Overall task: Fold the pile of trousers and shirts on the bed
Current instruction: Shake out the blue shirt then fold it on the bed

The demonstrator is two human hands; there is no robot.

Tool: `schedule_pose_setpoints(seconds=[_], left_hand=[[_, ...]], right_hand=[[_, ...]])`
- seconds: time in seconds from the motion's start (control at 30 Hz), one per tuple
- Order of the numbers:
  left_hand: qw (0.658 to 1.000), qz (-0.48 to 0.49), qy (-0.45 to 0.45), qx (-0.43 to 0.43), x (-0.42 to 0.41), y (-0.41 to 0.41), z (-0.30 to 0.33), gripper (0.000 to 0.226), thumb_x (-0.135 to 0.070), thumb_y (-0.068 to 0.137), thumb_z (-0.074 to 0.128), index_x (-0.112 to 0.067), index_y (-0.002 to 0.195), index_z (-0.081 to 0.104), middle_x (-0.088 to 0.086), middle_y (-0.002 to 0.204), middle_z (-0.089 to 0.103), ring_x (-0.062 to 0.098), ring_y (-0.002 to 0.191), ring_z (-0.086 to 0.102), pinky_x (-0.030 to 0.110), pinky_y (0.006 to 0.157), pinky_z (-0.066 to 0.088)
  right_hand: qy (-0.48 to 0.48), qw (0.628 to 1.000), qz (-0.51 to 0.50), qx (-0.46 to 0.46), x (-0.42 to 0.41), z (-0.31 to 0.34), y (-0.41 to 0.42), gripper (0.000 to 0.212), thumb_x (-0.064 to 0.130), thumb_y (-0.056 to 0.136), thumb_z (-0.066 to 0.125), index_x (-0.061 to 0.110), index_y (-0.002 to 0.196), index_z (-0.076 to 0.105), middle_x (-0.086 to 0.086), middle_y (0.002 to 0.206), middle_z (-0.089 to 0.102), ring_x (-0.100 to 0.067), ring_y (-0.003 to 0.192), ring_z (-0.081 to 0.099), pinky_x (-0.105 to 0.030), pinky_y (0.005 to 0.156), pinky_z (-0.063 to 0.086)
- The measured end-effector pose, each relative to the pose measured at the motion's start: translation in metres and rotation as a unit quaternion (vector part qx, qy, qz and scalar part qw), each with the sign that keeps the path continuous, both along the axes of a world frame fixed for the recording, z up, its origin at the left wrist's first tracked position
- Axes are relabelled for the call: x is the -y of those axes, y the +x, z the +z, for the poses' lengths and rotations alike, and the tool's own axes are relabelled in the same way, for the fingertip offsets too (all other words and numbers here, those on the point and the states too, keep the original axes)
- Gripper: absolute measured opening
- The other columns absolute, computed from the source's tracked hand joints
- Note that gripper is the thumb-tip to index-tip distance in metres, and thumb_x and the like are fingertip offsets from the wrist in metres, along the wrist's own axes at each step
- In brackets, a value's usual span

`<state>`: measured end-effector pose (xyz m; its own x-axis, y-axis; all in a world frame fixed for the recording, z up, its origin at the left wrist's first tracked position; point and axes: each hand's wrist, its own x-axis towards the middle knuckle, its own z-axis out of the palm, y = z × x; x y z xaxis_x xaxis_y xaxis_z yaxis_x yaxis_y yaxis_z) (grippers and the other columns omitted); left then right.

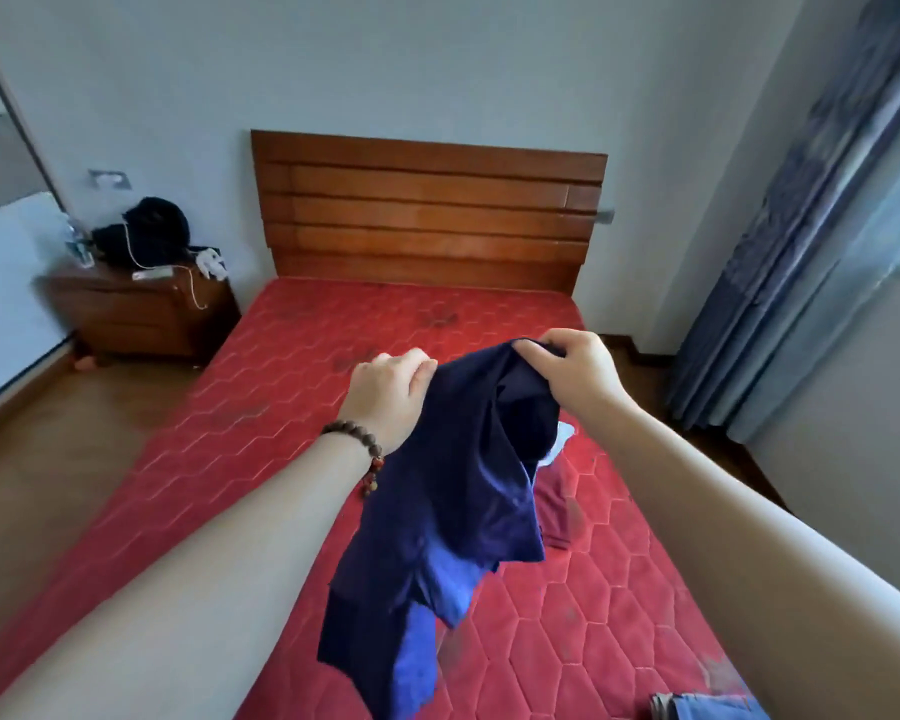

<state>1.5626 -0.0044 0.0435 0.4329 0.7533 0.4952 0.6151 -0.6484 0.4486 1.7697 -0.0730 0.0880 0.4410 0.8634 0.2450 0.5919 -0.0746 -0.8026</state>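
A dark navy garment (448,511) hangs in the air above the red quilted mattress (292,418). My left hand (391,392), with a bead bracelet at the wrist, grips its upper left edge. My right hand (572,374) grips its upper right edge, and the cloth droops loosely between and below both hands. Partly hidden behind the hanging cloth, a dark red garment (554,504) and a white piece (559,444) lie on the mattress. A folded light blue item (697,706) shows at the bottom right edge.
A wooden headboard (427,210) stands at the far end of the bed. A wooden nightstand (136,309) with dark clothing, a cable and small items sits at the left. Blue curtains (801,226) hang at the right. Wooden floor runs along the bed's left side.
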Motion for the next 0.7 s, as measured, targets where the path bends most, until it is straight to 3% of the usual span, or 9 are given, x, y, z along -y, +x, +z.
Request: schedule_pose_setpoints(seconds=[0.1,0.23,0.3,0.4,0.5,0.57,0.63,0.7], left_hand=[[0.997,-0.036,0.011,0.061,0.018,-0.007,0.039,0.046,-0.046,0.097,0.032,-0.012,0.098,0.062,-0.002,0.083,0.058,0.023,0.085,0.054,0.037,0.077,0.042],[0.985,-0.116,-0.037,0.126,0.053,-0.008,0.06,0.042,-0.059,0.087,0.046,-0.021,0.102,0.057,-0.013,0.085,0.059,0.003,0.078,0.055,0.021,0.069,0.044],[0.98,-0.139,-0.066,0.129,0.065,-0.004,0.061,0.03,-0.049,0.086,0.058,-0.025,0.103,0.054,-0.013,0.084,0.063,0.002,0.077,0.06,0.017,0.065,0.045],[0.975,-0.115,-0.071,0.175,0.071,0.001,0.071,0.01,-0.018,0.089,0.062,-0.02,0.089,0.053,-0.013,0.07,0.06,-0.003,0.066,0.057,0.015,0.056,0.037],[0.97,-0.079,-0.089,0.21,0.067,0.002,0.093,0.012,-0.008,0.089,0.059,-0.016,0.081,0.054,-0.011,0.068,0.057,-0.006,0.061,0.051,0.019,0.055,0.033],[0.966,-0.06,-0.088,0.234,0.062,0.004,0.112,0.01,-0.014,0.091,0.061,-0.012,0.082,0.056,-0.006,0.07,0.058,-0.003,0.061,0.051,0.016,0.055,0.036],[0.966,-0.043,-0.08,0.242,0.059,0.006,0.13,0.017,-0.021,0.092,0.061,-0.007,0.083,0.057,-0.002,0.072,0.059,0.004,0.064,0.051,0.016,0.056,0.037],[0.964,-0.037,-0.079,0.252,0.056,0.009,0.146,0.02,-0.022,0.093,0.06,-0.005,0.082,0.056,-0.002,0.071,0.057,0.006,0.063,0.05,0.013,0.053,0.036]], right_hand=[[0.013,1.0,0.027,0.0,0.005,0.038,-0.021,0.036,0.039,0.083,0.071,0.007,0.069,0.065,0.004,0.058,0.057,-0.005,0.05,0.047,-0.014,0.042,0.037],[0.018,0.998,0.061,0.002,0.012,0.068,-0.047,0.037,0.038,0.083,0.072,0.003,0.073,0.067,0.001,0.059,0.057,-0.009,0.052,0.047,-0.024,0.051,0.04],[0.011,0.997,0.076,-0.018,0.015,0.079,-0.056,0.038,0.039,0.083,0.072,0.002,0.073,0.066,0.001,0.059,0.055,-0.008,0.051,0.046,-0.023,0.05,0.04],[-0.01,0.992,0.107,-0.072,0.024,0.093,-0.065,0.036,0.039,0.085,0.07,0.007,0.07,0.064,0.002,0.054,0.049,-0.006,0.044,0.04,-0.018,0.043,0.036],[-0.004,0.966,0.161,-0.201,0.035,0.105,-0.067,0.028,0.035,0.089,0.067,0.008,0.081,0.065,-0.003,0.065,0.059,-0.012,0.054,0.055,-0.022,0.05,0.049],[0.001,0.945,0.207,-0.254,0.043,0.108,-0.062,0.03,0.034,0.091,0.063,0.005,0.099,0.065,-0.006,0.082,0.067,-0.014,0.071,0.066,-0.03,0.064,0.059],[-0.002,0.935,0.239,-0.263,0.05,0.107,-0.057,0.033,0.033,0.092,0.062,0.008,0.114,0.062,-0.007,0.103,0.07,-0.017,0.093,0.068,-0.036,0.081,0.057],[-0.01,0.934,0.254,-0.252,0.055,0.103,-0.052,0.033,0.027,0.089,0.067,0.016,0.118,0.06,-0.004,0.112,0.07,-0.017,0.102,0.067,-0.037,0.087,0.056]])
